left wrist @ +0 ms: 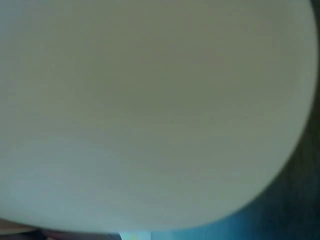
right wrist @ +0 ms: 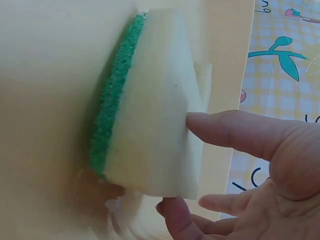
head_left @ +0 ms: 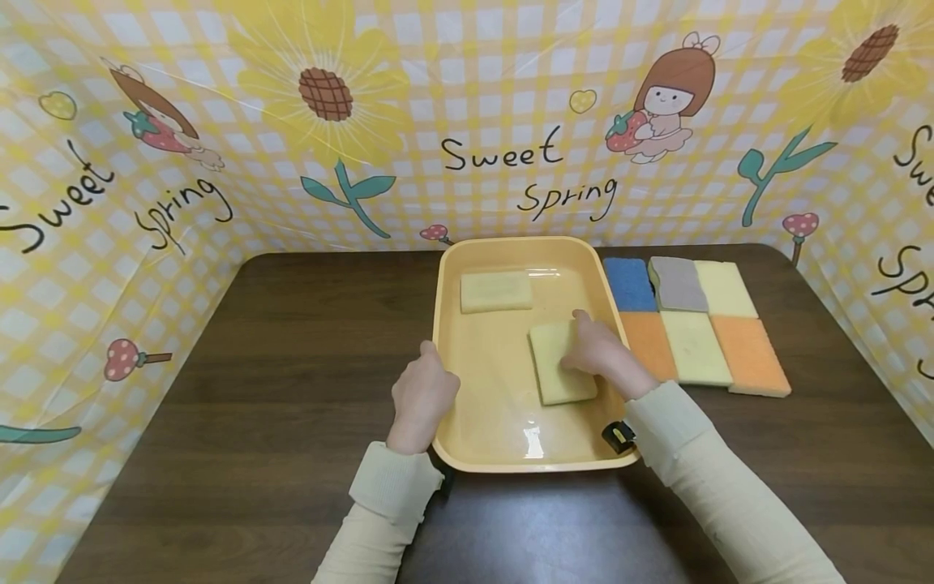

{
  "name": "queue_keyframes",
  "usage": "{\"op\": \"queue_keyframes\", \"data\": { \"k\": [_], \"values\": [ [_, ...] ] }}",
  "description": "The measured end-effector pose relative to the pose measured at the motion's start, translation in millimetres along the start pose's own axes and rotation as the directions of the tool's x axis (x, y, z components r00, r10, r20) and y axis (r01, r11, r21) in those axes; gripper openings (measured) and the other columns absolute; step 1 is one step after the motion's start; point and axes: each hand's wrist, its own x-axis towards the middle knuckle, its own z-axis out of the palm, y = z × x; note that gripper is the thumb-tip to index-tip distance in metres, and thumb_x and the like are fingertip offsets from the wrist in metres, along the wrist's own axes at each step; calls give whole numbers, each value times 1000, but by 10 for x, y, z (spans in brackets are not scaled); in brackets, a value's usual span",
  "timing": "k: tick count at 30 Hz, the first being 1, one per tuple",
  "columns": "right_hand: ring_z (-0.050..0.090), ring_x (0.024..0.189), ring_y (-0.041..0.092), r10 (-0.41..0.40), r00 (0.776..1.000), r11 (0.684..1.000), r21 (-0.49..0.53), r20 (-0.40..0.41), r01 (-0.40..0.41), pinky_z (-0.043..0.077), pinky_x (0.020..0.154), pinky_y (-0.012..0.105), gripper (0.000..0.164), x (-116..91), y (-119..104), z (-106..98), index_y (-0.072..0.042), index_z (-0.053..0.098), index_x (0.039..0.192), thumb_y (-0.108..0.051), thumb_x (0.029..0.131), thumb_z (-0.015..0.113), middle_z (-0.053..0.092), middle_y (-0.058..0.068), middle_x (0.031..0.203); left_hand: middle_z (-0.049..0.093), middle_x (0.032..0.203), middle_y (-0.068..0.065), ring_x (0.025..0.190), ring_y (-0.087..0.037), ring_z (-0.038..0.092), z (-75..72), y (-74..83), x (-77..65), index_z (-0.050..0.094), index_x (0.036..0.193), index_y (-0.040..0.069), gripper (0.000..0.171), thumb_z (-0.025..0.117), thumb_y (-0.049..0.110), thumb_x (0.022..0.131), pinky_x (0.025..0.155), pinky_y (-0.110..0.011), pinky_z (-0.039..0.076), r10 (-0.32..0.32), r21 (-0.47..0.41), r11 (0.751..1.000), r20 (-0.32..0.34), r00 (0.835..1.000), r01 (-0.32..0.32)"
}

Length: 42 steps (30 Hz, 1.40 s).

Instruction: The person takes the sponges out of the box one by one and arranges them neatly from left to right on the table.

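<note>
A yellow plastic tray [head_left: 536, 468] stands on the dark wooden table. My left hand [head_left: 423, 399] grips its left rim. Inside it, toward the right, my right hand [head_left: 600, 350] pinches a pale yellow sponge [head_left: 550, 377]. The right wrist view shows that sponge's green scouring layer [right wrist: 115, 100], with the thumb on the pale face and a finger at its lower edge. Another pale yellow sponge [head_left: 496, 292] lies flat near the tray's far left corner. A blurred pale surface [left wrist: 160, 115] fills most of the left wrist view.
Right of the tray lie several sponges in two rows: blue [head_left: 629, 285], grey [head_left: 680, 284] and pale yellow [head_left: 726, 289] behind, orange [head_left: 750, 353] and pale yellow [head_left: 696, 349] in front. A checked cloth [head_left: 496, 97] hangs behind the table.
</note>
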Motion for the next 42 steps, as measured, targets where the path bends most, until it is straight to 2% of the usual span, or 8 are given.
{"op": "queue_keyframes", "data": {
  "k": [6,13,18,24,27,31,42],
  "values": [
    [57,103,39,-11,1000,999,38,6,10,49,90,48,96,4,-5,1,10,11,146,-7,73,70,50,36,127,61,79,-16,65,-27,58,2,2,2,46,105,0,25,48,11,83,56,-41,42,-6,7,1000,1,1000,6],
    [54,112,41,-15,1000,999,52,11,14,47,95,49,92,-2,-24,-8,7,17,147,-8,74,71,47,34,134,61,78,-16,64,-27,57,-2,7,1,46,105,1,24,49,11,83,56,-41,42,-3,13,1000,0,1000,3],
    [56,101,35,-21,1000,998,51,-6,21,49,87,45,84,-19,-40,-33,3,24,146,-7,76,69,49,32,134,61,78,-16,63,-27,57,-6,13,-1,46,105,1,25,49,12,83,56,-41,43,1,24,1000,-2,1000,-1],
    [52,91,29,-29,998,996,88,-64,34,47,76,37,72,-40,-59,-50,0,31,144,-6,79,62,55,28,126,61,78,-15,63,-27,57,-6,18,-2,46,105,1,25,49,12,83,56,-40,42,-5,20,1000,-1,1000,5],
    [50,78,23,-29,997,993,111,-74,37,43,66,32,65,-38,-61,-48,-2,33,143,-8,83,58,57,23,109,61,78,-15,63,-26,57,-4,17,0,46,105,1,25,50,12,83,56,-40,42,-5,17,1000,-5,1000,5],
    [42,62,15,-27,997,987,156,-74,38,37,55,26,58,-39,-75,-46,-4,35,142,-10,87,54,51,13,89,61,78,-15,63,-26,57,-6,16,-3,46,105,1,25,50,12,82,55,-40,42,-5,18,1000,-6,1000,5],
    [49,70,19,-44,990,975,208,-134,72,40,60,27,51,-90,-107,-126,-4,38,140,-12,91,51,57,17,93,62,78,-16,63,-26,57,-12,19,-7,47,104,1,26,51,12,82,55,-40,42,-1,19,1000,-9,1000,1]
  ]
}}
